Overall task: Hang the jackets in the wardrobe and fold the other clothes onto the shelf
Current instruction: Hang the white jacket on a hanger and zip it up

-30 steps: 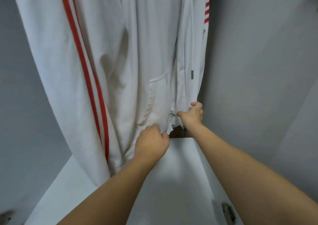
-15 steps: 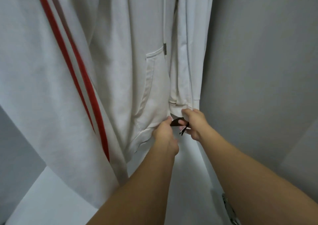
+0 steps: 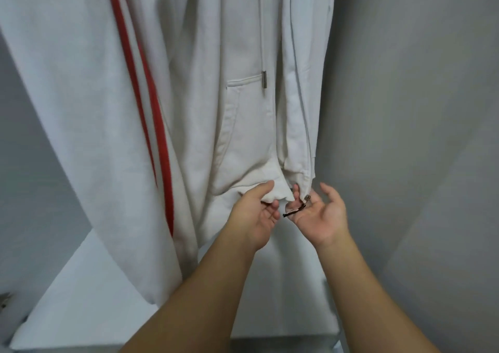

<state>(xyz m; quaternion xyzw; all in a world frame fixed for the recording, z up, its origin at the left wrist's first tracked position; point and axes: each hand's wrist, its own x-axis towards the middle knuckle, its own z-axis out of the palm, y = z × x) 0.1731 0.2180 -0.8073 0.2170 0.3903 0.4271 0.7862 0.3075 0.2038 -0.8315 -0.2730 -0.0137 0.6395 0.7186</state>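
A white hooded jacket [image 3: 189, 96] with red stripes down its sleeve hangs inside the wardrobe and fills the upper left. My left hand [image 3: 256, 212] pinches the bottom hem of the jacket's left front panel between thumb and fingers. My right hand [image 3: 321, 212] is turned palm up under the bottom of the right front panel, its fingers touching the hem. A dark zipper pull [image 3: 294, 210] lies across its fingers. The top of the jacket and its hanger are out of frame.
The grey wardrobe side wall [image 3: 418, 136] stands close on the right. Below the jacket lies the white wardrobe floor panel [image 3: 89, 298]. A drawstring with a metal tip [image 3: 264, 79] hangs down the jacket's front.
The view has shifted closer. My right hand has turned palm up and its fingers have loosened, with the zipper pull now lying on them. My left hand keeps hold of the hem.
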